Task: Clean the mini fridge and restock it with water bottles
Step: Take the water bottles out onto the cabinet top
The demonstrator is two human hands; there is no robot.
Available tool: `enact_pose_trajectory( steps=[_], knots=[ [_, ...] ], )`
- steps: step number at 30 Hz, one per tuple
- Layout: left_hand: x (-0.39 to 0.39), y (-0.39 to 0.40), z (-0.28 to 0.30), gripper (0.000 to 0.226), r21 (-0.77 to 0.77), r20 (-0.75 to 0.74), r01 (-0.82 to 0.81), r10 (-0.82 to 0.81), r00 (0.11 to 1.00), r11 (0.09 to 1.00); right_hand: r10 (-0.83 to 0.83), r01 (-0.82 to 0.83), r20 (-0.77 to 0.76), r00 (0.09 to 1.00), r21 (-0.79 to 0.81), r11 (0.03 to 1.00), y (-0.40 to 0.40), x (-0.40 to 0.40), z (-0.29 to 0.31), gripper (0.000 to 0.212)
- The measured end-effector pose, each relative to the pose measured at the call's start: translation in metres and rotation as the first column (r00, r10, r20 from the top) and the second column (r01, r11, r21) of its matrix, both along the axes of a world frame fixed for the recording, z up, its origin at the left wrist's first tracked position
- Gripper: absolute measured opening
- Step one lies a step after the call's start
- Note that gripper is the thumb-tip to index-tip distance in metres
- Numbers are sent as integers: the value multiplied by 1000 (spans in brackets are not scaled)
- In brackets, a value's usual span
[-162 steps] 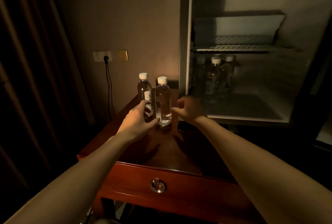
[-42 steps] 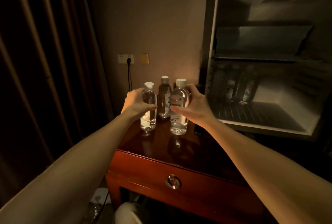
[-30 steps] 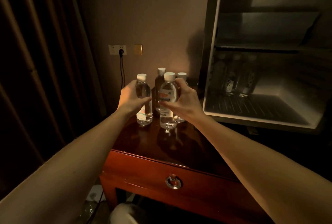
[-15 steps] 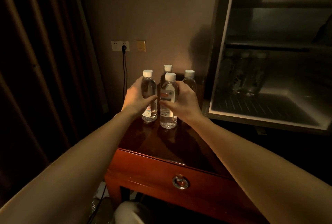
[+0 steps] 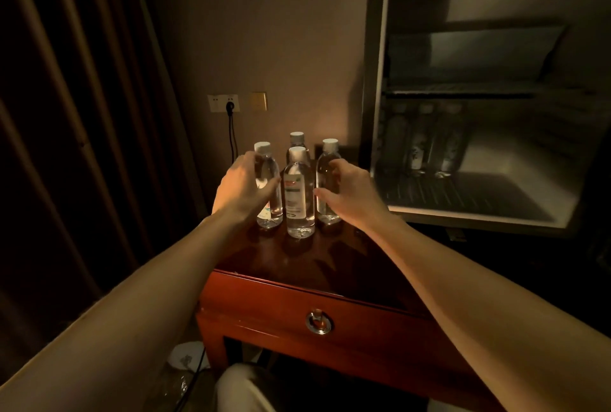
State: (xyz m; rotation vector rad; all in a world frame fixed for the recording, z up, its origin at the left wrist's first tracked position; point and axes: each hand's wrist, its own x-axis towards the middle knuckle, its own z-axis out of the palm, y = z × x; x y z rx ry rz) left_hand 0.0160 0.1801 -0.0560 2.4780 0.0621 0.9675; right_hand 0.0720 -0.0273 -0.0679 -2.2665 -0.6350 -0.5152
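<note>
Four water bottles are standing upright on the wooden side table [image 5: 334, 266], caps up, long axes vertical — beside the open mini fridge [image 5: 479, 87], which is sitting to their right with more bottles [image 5: 420, 144] lined up, dimly, on its lower rack. Both forearms are reaching forward over the table. The left hand [image 5: 243, 187] is curling round the left bottle [image 5: 267, 187], thumb across its front. The right hand [image 5: 350, 193] is hovering with fingers spread and parted, next to the right bottle [image 5: 327, 180]; contact is unclear. The front bottle [image 5: 299, 193] and back bottle [image 5: 297, 140] are standing between the hands. A curtain [image 5: 76, 114] is hanging at left, a plugged wall socket [image 5: 224, 103] behind.
</note>
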Motion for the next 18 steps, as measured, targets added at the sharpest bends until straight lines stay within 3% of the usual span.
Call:
enact_pose_trajectory(
  steps=[3, 7, 12, 18],
  knots=[
    [2, -8, 3, 36, 44, -22, 22, -21, 1000, 999, -8, 2, -77, 997, -78, 997, -15, 2, 4, 48],
    [0, -48, 17, 29, 104, -32, 88, -85, 996, 991, -97, 83, -69, 993, -177, 981, -55, -6, 19, 32],
    [11, -100, 21, 27, 167, -87, 183, -170, 982, 969, -184, 166, -83, 979, -183, 969, -108, -7, 28, 38],
    [32, -159, 11, 45, 166, -171, 252, -224, 959, 954, -224, 211, -41, 974, -200, 957, -154, 2, 32, 53]
  ],
)
